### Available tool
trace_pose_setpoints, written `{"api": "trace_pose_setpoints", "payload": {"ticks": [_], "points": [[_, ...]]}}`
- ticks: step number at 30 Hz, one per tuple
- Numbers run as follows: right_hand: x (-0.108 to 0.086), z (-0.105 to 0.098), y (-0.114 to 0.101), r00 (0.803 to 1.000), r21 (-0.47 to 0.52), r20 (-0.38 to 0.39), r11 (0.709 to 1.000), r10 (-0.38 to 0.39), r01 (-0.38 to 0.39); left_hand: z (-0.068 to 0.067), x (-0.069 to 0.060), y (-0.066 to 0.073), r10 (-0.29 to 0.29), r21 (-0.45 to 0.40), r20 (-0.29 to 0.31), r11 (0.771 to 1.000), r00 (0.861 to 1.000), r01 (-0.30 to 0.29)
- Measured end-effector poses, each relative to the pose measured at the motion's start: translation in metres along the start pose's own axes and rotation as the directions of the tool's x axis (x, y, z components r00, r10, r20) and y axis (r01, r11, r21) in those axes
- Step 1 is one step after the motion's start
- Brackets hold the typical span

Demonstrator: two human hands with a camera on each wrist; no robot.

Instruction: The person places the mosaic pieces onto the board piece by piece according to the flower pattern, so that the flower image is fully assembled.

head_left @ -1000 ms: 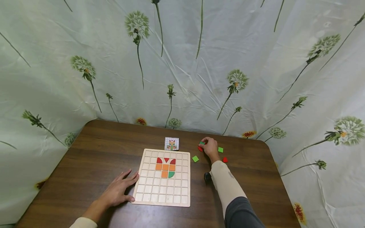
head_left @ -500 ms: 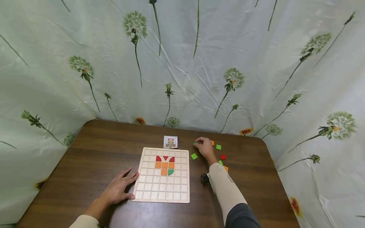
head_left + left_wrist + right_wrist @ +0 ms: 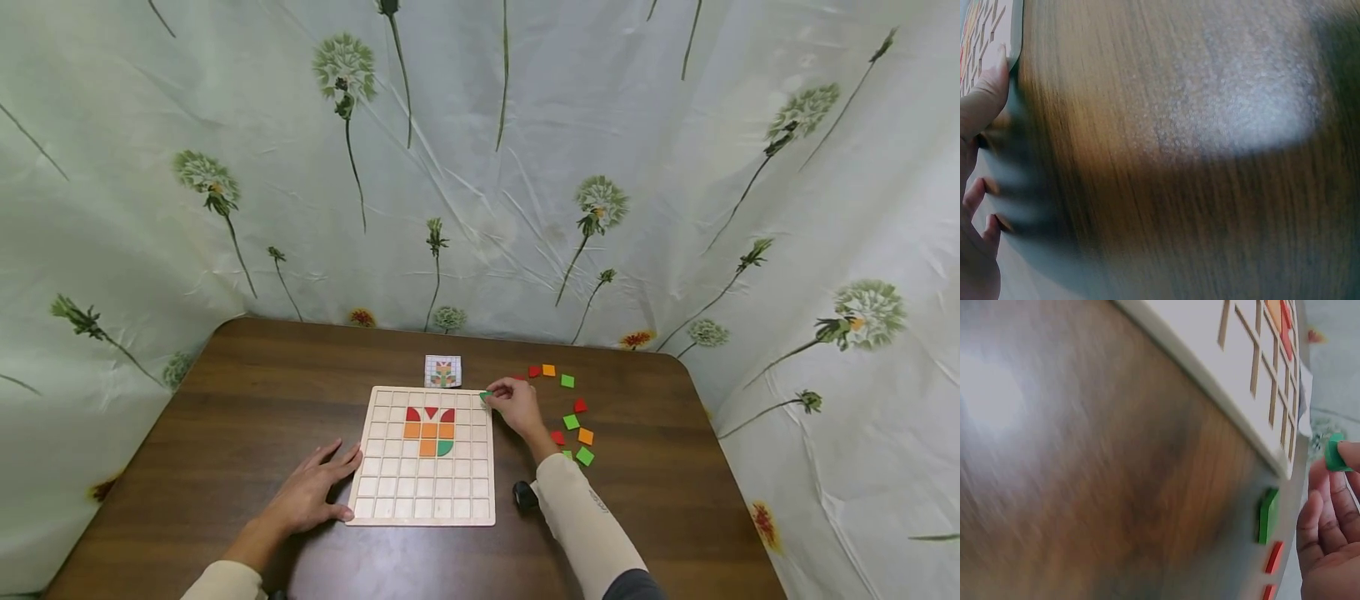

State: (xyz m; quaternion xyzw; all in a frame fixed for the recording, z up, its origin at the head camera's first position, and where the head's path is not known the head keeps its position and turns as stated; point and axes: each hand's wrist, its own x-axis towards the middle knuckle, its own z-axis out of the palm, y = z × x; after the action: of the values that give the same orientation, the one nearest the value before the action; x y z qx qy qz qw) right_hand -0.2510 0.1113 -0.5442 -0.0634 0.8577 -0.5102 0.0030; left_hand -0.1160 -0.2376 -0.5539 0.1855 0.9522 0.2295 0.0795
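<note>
Right fingers (image 3: 1340, 499) pinch green piece (image 3: 1334, 457) between tips.

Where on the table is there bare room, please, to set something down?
Bare table lies left of the board beyond the left hand, right of the loose tiles, and along the board's near edge. It is crowded around the board's far right corner, where the right hand pinches a green piece, and among the tiles.
</note>
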Motion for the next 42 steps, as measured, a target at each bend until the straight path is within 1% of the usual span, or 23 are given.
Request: {"api": "trace_pose_setpoints", "payload": {"ticks": [4,7,9,11,15,18,21,24,27,30,32,33,36,38,40,42], "points": [[-0.008,0.009,-0.005,1.000,0.037,0.023,0.999,0.013,-0.014,0.000,-0.001,0.000,0.019,0.003,-0.023,1.000,1.000,-0.019],[-0.014,0.016,-0.012,0.998,0.078,0.053,0.996,0.046,-0.050,0.000,-0.002,0.000,0.034,0.020,-0.038,0.999,0.999,-0.033],[-0.017,0.021,-0.015,0.996,0.086,0.069,0.994,0.065,-0.070,0.000,-0.001,-0.001,0.030,0.019,-0.037,0.999,0.999,-0.029],[-0.021,0.025,-0.018,0.991,0.106,0.094,0.988,0.099,-0.108,0.001,-0.001,-0.001,0.027,0.024,-0.031,0.999,0.999,-0.026],[-0.028,0.032,-0.023,0.986,0.150,0.145,0.983,0.083,-0.104,0.001,0.000,-0.001,0.019,0.026,-0.021,0.999,1.000,-0.019],[-0.032,0.038,-0.026,0.985,0.149,0.168,0.986,0.050,-0.075,0.002,0.001,-0.001,0.015,0.027,-0.015,1.000,1.000,-0.015],[-0.035,0.045,-0.029,0.979,0.137,0.191,0.986,0.069,-0.096,0.002,0.001,-0.002,0.008,0.029,-0.004,1.000,1.000,-0.008],[-0.038,0.052,-0.033,0.968,0.176,0.231,0.974,0.100,-0.143,0.002,0.002,-0.001,0.001,0.027,0.003,1.000,1.000,-0.001],[-0.040,0.060,-0.036,0.960,0.205,0.263,0.966,0.099,-0.156,0.002,0.002,-0.001,0.003,0.020,0.001,1.000,1.000,-0.003],[-0.042,0.067,-0.039,0.958,0.186,0.275,0.973,0.081,-0.135,0.002,0.001,0.000,0.009,0.011,-0.005,1.000,1.000,-0.009],[-0.044,0.071,-0.042,0.961,0.152,0.270,0.984,0.054,-0.098,0.002,0.001,0.000,0.005,0.000,-0.007,1.000,1.000,-0.005],[-0.044,0.073,-0.043,0.962,0.137,0.269,0.987,0.044,-0.084,0.002,0.001,0.000,0.010,0.007,-0.010,1.000,1.000,-0.010],[-0.046,0.079,-0.047,0.968,0.061,0.252,0.998,0.002,-0.018,0.002,0.001,0.000,-0.003,-0.003,-0.005,1.000,1.000,0.003],[-0.046,0.082,-0.050,0.969,0.017,0.245,1.000,-0.023,0.019,0.001,0.001,0.001,-0.004,0.003,-0.001,1.000,1.000,0.004],[-0.047,0.085,-0.052,0.970,-0.018,0.241,0.999,-0.035,0.041,0.000,0.001,0.001,-0.010,0.003,0.006,1.000,1.000,0.010],[-0.047,0.088,-0.053,0.971,-0.025,0.238,0.999,-0.033,0.040,0.000,0.001,0.001,-0.009,-0.001,0.008,1.000,1.000,0.009]]}}
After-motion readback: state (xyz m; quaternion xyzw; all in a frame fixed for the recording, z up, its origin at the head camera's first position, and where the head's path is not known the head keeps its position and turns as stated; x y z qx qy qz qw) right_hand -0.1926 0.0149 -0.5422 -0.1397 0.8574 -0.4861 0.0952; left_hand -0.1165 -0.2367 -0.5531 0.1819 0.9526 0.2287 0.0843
